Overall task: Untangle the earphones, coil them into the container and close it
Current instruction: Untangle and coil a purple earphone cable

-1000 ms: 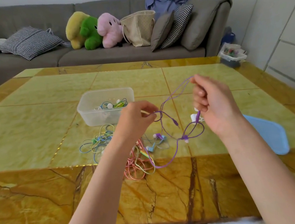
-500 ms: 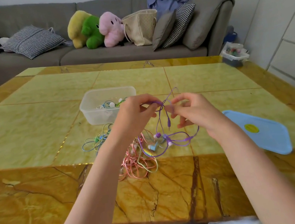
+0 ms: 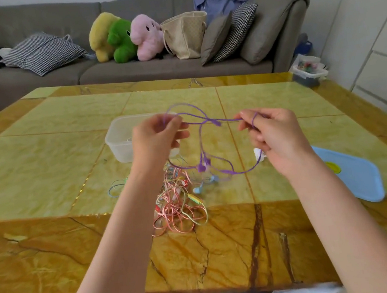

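Left hand (image 3: pixel 156 138) pinches the purple earphones (image 3: pixel 202 145) at one loop, with the thumb and fingers curled round the cable, and the right hand (image 3: pixel 273 135) pinches another stretch of the same cable, which also wraps once round a finger. Between the two hands the cable runs nearly level above the bench (image 3: pixel 45 163), and the rest of it hangs in slack loops, with the purple earbuds dangling just over the pile below.

By the way it droops, the cable looks very light, thin and limp. It will probably keep no shape of its own, slide easily through a loose pinch and catch on itself wherever two loops cross. The cable is the safer place to hold, a little away from a crossing, so that the loop can be opened and the free end fed through. Tugging hard near the earbuds or the small inline piece could strain the joints there.

Directly under the hanging loops lies a tangle of pink, green and pale blue earphones (image 3: pixel 178 205) on the bench, close enough that the purple loops could snag in it if lowered. The clear container (image 3: pixel 119 142) stands just behind the left hand, which partly hides it. I can make out only a little of what it holds. Its blue lid (image 3: pixel 359 175) lies flat to the right, beyond the right forearm, well apart from the container. A sofa (image 3: pixel 166 65) with cushions, plush toys and a bag stands behind the bench.
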Demonstrator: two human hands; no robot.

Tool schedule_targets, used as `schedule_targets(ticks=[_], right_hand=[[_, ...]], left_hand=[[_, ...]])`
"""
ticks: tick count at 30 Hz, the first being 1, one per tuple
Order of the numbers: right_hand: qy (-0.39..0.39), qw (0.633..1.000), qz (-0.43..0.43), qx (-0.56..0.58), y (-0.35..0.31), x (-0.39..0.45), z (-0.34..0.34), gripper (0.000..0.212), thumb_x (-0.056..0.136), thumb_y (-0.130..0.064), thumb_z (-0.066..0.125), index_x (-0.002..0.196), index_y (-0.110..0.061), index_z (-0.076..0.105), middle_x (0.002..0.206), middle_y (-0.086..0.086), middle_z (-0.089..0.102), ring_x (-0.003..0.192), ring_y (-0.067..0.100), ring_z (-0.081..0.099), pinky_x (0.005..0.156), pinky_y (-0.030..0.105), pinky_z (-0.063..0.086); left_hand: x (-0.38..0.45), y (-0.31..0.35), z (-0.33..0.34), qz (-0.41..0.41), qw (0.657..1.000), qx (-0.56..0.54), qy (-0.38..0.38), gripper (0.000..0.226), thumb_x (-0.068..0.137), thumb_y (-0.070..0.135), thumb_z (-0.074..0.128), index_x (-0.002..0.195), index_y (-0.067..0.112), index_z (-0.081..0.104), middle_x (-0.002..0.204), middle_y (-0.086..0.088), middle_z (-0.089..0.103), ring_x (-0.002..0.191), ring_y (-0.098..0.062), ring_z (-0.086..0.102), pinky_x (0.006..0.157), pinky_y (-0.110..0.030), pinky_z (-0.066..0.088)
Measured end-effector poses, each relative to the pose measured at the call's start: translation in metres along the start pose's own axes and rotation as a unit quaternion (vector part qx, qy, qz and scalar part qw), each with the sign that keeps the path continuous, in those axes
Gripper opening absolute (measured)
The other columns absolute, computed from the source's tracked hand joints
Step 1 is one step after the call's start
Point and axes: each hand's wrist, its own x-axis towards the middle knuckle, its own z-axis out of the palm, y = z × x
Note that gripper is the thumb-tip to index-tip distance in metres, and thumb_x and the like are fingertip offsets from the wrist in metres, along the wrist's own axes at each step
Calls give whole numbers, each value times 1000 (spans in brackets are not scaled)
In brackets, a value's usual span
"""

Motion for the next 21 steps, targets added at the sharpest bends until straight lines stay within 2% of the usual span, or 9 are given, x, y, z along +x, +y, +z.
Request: schedule_targets(ticks=[2,6,8,10,13,15,18,21], right_hand=[[-4,1000,18,9,1,1,-4,19,92,-4,51,78,-3,64,58,1,60,35,4,26,33,14,18],[-69,993,68,64,0,0,-1,21,96,-7,43,85,-3,60,64,3,68,33,3,26,32,15,15],[-78,989,74,105,-2,1,-1,22,97,-6,40,87,-3,59,72,5,70,32,2,24,31,14,15],[-81,985,72,137,-2,2,0,23,97,-5,36,91,-4,58,85,8,71,33,2,23,31,14,15],[-54,988,50,135,-1,3,1,24,98,-7,35,97,-5,58,102,10,70,36,3,25,32,14,15],[-23,992,37,117,0,3,2,22,99,-9,36,101,-5,58,109,10,69,37,4,26,32,14,16],[19,996,25,80,0,3,3,20,99,-12,39,108,-10,56,115,7,67,39,4,27,31,14,17],[41,998,20,50,-2,1,5,22,97,-19,46,117,-15,53,117,11,64,43,5,28,32,15,16]], left_hand=[[2,1,-2,-40,997,-70,19,17,91,11,56,75,16,59,60,8,67,52,1,61,45,-11,44],[0,3,8,-63,993,-96,11,19,93,15,53,74,14,53,71,2,62,56,-4,61,51,-14,48],[0,4,9,-72,991,-112,14,20,93,20,53,75,13,52,75,1,63,66,-9,62,58,-17,51],[1,2,6,-97,986,-134,22,29,93,24,54,66,13,50,69,1,63,67,-11,61,61,-20,53],[1,-1,5,-134,978,-155,22,45,94,28,50,53,14,39,54,3,60,56,-9,60,51,-17,50],[2,-2,6,-144,981,-132,7,48,95,34,47,51,15,38,53,5,60,56,-8,62,48,-15,47],[3,-1,6,-154,974,-164,-24,53,95,43,40,50,15,42,61,3,63,65,-12,64,58,-22,49],[4,-1,5,-187,936,-298,-24,47,95,42,41,62,10,46,80,-7,62,73,-23,67,66,-31,57]])
